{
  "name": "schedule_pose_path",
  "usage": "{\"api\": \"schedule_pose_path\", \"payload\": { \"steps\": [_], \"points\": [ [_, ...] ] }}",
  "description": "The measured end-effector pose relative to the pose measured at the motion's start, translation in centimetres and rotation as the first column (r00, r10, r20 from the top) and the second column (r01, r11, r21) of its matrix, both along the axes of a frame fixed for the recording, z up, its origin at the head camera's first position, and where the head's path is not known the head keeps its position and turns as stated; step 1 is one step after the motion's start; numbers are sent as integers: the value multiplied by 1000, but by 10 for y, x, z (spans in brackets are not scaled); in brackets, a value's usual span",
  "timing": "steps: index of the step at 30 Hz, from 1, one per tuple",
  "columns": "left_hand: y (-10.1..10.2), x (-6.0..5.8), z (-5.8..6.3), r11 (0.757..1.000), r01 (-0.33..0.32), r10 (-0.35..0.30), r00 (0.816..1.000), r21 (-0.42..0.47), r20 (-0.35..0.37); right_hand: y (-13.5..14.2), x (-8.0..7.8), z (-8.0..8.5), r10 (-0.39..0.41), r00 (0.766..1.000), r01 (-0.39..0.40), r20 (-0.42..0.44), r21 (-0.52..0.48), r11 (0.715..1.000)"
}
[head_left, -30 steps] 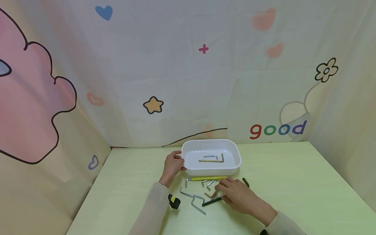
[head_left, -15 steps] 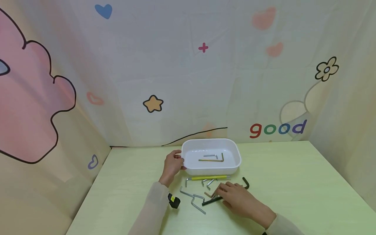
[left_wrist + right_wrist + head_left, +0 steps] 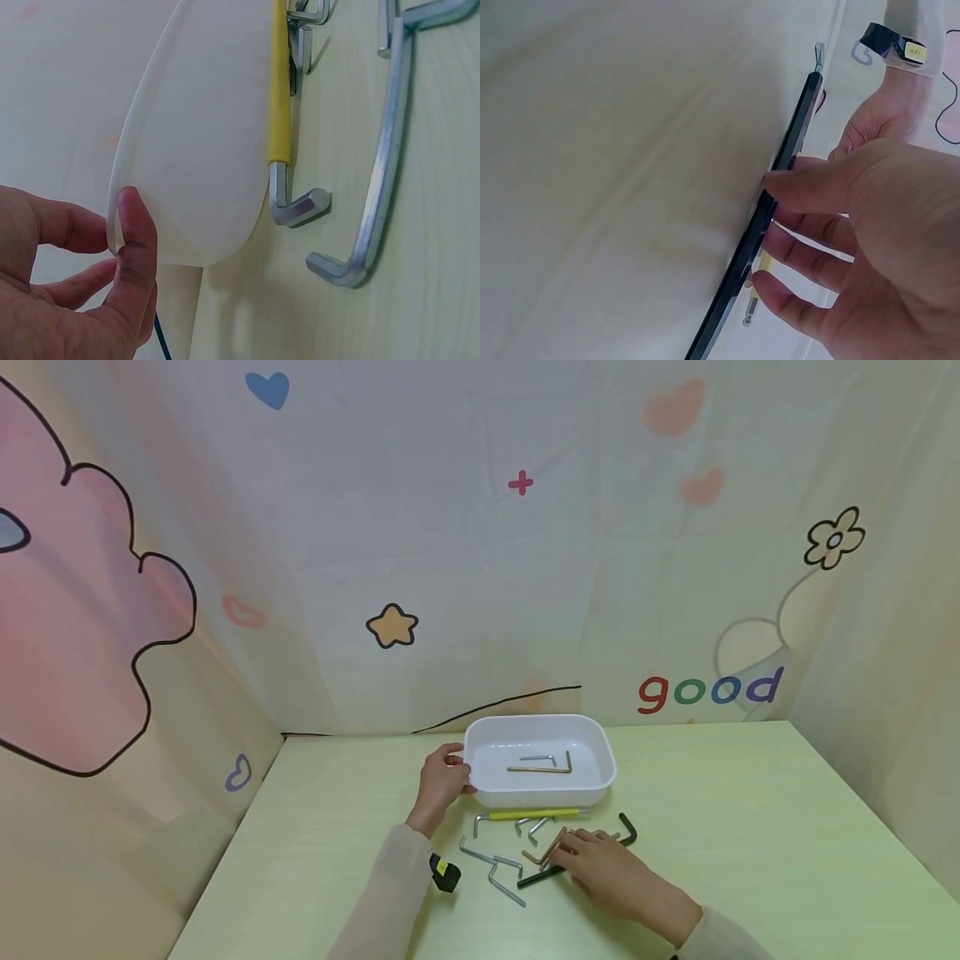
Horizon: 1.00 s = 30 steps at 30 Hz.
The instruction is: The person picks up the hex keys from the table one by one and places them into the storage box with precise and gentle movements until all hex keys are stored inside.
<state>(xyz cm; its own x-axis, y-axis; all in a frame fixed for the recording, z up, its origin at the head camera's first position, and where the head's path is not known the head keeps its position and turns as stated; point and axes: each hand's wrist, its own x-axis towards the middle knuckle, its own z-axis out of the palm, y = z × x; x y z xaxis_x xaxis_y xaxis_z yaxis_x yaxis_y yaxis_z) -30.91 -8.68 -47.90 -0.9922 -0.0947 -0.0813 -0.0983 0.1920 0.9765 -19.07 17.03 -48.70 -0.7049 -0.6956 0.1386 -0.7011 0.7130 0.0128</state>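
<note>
At the left end of a white plastic tray [image 3: 540,797], my left hand [image 3: 441,781] pinches the rim between thumb and fingers. Inside the tray lie a brass-coloured hex key [image 3: 536,770] and a smaller silver hex key [image 3: 536,758]. My right hand [image 3: 611,877] is low over the pile in front of the tray. Its thumb and fingers close on the long black hex key [image 3: 731,262] from both sides, and the hand hides the key's middle. Just beyond those fingers, a loose brass-coloured hex key [image 3: 555,843] shows.
A hex key with a yellow sleeve [image 3: 534,815] lies along the tray's front. Several silver hex keys [image 3: 506,891] are scattered left of my right hand on the pale green table [image 3: 750,827]. A printed curtain [image 3: 465,543] stands behind the tray.
My right hand has shifted slightly down from the yellow-sleeved key, uncovering it and the black key's bent end. The black key has shifted a little. The left hand stays on the tray.
</note>
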Motion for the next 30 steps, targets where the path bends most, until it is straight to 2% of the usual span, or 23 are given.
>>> {"api": "schedule_pose_path", "payload": {
  "steps": [4,15,23,30],
  "points": [
    [0,-1,-2,1000,3,-3,1000,9,-4,0,-1,-3,-2,1000,2,8,-4,1000],
    [0,0,0,1000,-4,4,1000,-6,5,-3,-5,0,-37,992,35,117,14,999],
    [0,-1,0,1000,8,-8,1000,6,-6,-1,-6,-1,0,999,-3,36,64,998],
    [0,1,2,1000,1,-1,1000,0,12,-1,-7,-3,9,1000,-9,8,87,996]
  ]
}}
